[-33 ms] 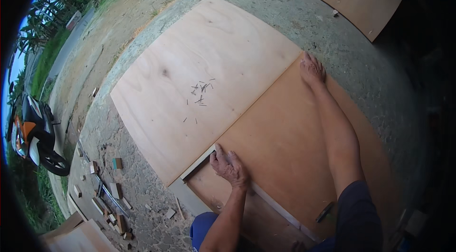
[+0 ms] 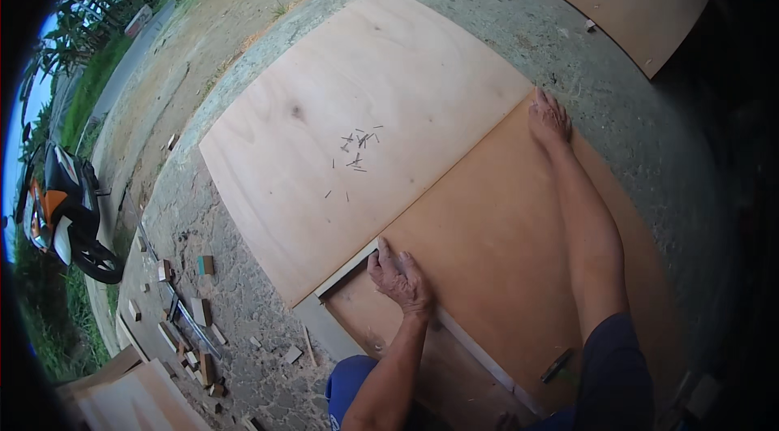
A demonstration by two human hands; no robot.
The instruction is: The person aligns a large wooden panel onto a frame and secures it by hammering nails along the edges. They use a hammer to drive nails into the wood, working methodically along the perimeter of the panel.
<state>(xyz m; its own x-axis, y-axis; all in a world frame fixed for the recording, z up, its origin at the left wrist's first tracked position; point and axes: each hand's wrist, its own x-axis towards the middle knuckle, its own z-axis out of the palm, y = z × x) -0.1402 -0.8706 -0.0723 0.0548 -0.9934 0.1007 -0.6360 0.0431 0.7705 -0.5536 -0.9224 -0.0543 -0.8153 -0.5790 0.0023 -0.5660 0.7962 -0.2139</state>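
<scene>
A pale plywood sheet point(image 2: 373, 66) lies against a browner wood panel point(image 2: 487, 212) along a straight seam. Loose nails point(image 2: 357, 143) are scattered on the pale sheet. My left hand point(image 2: 402, 281) rests at the seam's near part, fingers spread over a wooden strip point(image 2: 349, 269) beside a recessed section. At the seam's far right end, my right hand point(image 2: 552, 118) lies with its fingers stretched along the panel's edge. Neither hand shows anything in its grasp. A small dark object point(image 2: 557, 365), its kind unclear, lies on the brown panel near my right sleeve.
Wood offcuts point(image 2: 201, 312) and a long metal bar point(image 2: 191, 321) litter the rough concrete at the left. Another wood board point(image 2: 613, 1) is at the far right. A motorcycle point(image 2: 69, 212) stands at the left, and more sheets point(image 2: 138, 402) lie at the lower left.
The whole view has shifted slightly, so things appear a little further right. Both hands keep about the same places on the panels.
</scene>
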